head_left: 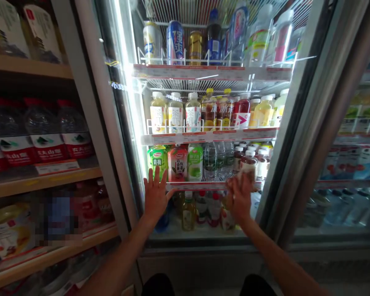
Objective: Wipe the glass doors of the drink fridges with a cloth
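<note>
My left hand is raised with its fingers spread, at the left end of the lower shelf's front edge. It overlaps the bottom of a green drink bottle and holds nothing visible. A red tea bottle stands just right of its fingers. My right hand reaches toward the same shelf's right part. Its fingers are smeared, in front of a dark bottle with a white cap; I cannot tell whether they touch it. Beside that bottle are clear water bottles and a pale green bottle.
The lit fridge has several wire shelves with price strips. Bottles also stand on its floor, such as a yellowish bottle. At left is a wooden rack with red-capped water bottles. A metal door frame runs along the right.
</note>
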{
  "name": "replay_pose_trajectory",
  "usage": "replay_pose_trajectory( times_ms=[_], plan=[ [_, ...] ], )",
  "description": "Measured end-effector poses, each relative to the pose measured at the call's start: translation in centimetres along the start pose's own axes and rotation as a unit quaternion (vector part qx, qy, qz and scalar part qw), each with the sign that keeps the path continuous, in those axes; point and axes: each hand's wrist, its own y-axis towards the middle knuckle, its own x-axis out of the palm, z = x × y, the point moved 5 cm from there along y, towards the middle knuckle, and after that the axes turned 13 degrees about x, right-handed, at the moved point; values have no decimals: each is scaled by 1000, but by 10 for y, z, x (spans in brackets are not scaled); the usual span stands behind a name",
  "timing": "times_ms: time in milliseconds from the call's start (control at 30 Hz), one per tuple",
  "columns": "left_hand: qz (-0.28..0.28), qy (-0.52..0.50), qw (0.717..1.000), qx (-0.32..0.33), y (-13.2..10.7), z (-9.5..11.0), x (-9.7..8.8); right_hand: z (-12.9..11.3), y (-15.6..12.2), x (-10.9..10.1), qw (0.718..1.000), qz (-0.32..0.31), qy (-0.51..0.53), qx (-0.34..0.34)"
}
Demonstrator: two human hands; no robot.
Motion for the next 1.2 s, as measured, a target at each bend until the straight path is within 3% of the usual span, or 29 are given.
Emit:
replay_pose_trajectory(
  times_ms=[67, 100, 233, 300, 400, 467, 533, 600, 667, 733, 833, 900, 967, 1033, 1133, 1200],
  plan=[
    [-7, 7, 1000, 3, -5, 2, 1, -9, -11, 4, 995, -55, 0, -80],
    [-11, 11, 1000, 9, -9, 4, 3, -5, -13, 2, 995, -53, -10, -87],
    [-13, 31, 999, 26, -21, 9, 8, 24, -13, -14, 996, 50, -42, 65],
    [-12, 35, 999, 24, -24, 10, 9, 13, -19, -10, 996, 39, -30, 77],
    [-19, 29, 999, 20, -25, 9, 10, -24, -33, 7, 997, -56, -15, -47],
    [-27, 24, 999, 19, -25, 8, 10, -30, -36, 12, 988, -99, -21, -117],
    [-28, 18, 999, 23, -26, 7, 10, -15, -30, 6, 994, -63, -38, -82],
    [-19, 12, 999, 25, -27, 7, 10, 5, -25, -4, 999, 11, -43, 15],
    [-9, 3, 1000, 22, -28, 7, 10, 6, -27, -6, 997, 29, -29, 67],
    [-11, -4, 1000, 17, -28, 6, 10, -18, -33, 5, 999, -45, 0, -3],
    [-28, -6, 1000, 12, -29, 6, 12, -62, -25, 20, 979, -142, 39, -140],
    [-35, 0, 999, 12, -29, 6, 13, -73, -2, 23, 983, -126, 43, -125],
    [-34, 7, 999, 14, -29, 7, 12, -74, 18, 24, 994, -83, 33, -58],
    [-31, 11, 999, 14, -29, 8, 11, -81, 17, 28, 994, -82, 31, -64],
    [-42, 8, 999, 14, -32, 9, 8, -108, -16, 36, 949, -162, 58, -266],
    [-63, 2, 998, 21, -37, 6, 6, -120, -26, 38, 916, -190, 62, -347]
  ],
)
